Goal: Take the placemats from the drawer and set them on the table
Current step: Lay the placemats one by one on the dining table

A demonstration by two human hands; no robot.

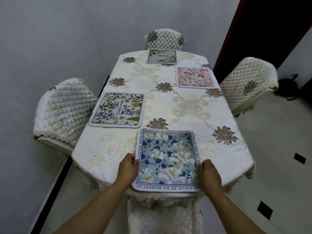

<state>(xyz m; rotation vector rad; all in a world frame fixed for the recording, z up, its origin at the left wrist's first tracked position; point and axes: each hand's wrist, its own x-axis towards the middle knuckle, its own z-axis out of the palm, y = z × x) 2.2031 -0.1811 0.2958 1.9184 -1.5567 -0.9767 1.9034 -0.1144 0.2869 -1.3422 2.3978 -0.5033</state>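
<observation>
The blue placemat [167, 160] lies at the near end of the desk [185, 105], its near edge at the rim. The left hand [127, 164] grips its left edge and the right hand [208, 171] its right edge, fingers curled, their tips hidden by the mat. Its border reads "THE WITHERED CHERRY", "BLOSSOM ARE MY" and "WATCH IN MY MEMORY"; the hands cover part of the wording. Beyond lie a green placemat [117, 109] printed "BEAUTIFUL", a pink placemat [195, 77] and a grey placemat [161, 56] whose script is too small to read.
</observation>
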